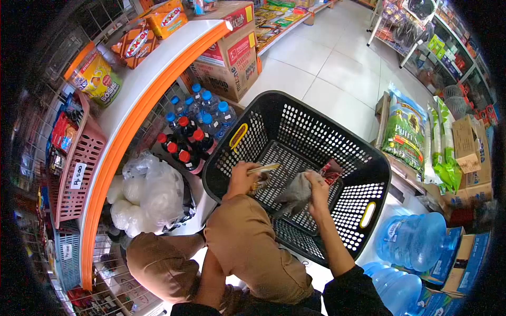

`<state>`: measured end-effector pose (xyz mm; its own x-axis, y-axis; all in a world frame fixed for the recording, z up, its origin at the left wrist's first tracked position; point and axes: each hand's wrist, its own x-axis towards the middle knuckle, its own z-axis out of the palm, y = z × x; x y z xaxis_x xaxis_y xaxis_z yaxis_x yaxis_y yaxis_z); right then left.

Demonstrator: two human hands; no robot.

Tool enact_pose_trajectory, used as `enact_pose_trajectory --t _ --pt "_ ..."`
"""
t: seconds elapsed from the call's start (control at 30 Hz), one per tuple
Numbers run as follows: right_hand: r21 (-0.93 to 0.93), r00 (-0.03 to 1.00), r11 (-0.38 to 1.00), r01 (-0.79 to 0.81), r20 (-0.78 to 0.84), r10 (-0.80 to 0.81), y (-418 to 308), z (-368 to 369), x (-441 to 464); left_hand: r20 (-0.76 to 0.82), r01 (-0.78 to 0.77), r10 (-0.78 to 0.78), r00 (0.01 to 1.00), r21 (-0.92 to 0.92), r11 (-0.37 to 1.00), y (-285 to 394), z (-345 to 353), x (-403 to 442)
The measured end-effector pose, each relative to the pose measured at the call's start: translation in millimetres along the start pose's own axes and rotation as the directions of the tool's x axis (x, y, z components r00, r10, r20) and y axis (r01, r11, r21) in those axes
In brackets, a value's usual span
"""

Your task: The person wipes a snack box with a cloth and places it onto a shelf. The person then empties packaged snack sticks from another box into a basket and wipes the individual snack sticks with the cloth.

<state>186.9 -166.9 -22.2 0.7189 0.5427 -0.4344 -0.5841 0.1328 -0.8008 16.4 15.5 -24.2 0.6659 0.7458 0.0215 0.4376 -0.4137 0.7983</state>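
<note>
A large black perforated plastic basket [337, 131] with yellow handle grips stands in front of my knees. My left hand [241, 180] is inside its near left side, closed on a thin, flat, yellowish packet [263, 168] seen nearly edge-on. My right hand [318, 194] is over the basket's middle, with its fingers closed on a crumpled grey cloth [296, 190] that hangs down to the left. A dark red packet [331, 171] shows just past my right fingertips; whether the hand touches it I cannot tell.
Blue-capped water bottles [210, 102] and red-capped dark bottles [187, 138] stand left of the basket, near clear plastic bags [158, 184]. An orange-edged shelf [153, 79] curves along the left. Large blue water jugs [411, 239] and a green rice sack [405, 129] are at right.
</note>
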Motion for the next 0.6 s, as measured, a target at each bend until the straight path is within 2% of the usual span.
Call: enact_pose_trajectory --t 0.1,0.13,0.23,0.43,0.53,0.6 --pt "0.002 0.999 1.000 0.000 -0.041 0.000 1 -12 10 -0.053 0.137 -0.131 0.990 0.141 0.981 -1 -4 -2" --pt "-0.006 0.999 1.000 0.004 -0.047 -0.004 1 -12 11 -0.025 0.108 -0.106 0.994 0.180 0.978 -15 0 1" --pt "0.000 0.999 1.000 -0.002 -0.035 0.002 4 -11 10 0.016 0.206 -0.215 0.977 0.218 0.954 -23 5 0" --pt "0.015 1.000 1.000 -0.018 -0.013 0.018 6 -10 10 -0.016 0.137 -0.137 0.990 0.235 0.962 -13 4 -6" --pt "0.000 1.000 1.000 -0.010 -0.007 0.010 3 -9 8 0.209 0.148 -0.186 0.960 0.186 0.971 -47 17 7" --pt "-0.020 1.000 1.000 0.002 -0.008 -0.002 3 -7 7 0.234 0.143 -0.190 0.954 0.203 0.969 -30 14 0"
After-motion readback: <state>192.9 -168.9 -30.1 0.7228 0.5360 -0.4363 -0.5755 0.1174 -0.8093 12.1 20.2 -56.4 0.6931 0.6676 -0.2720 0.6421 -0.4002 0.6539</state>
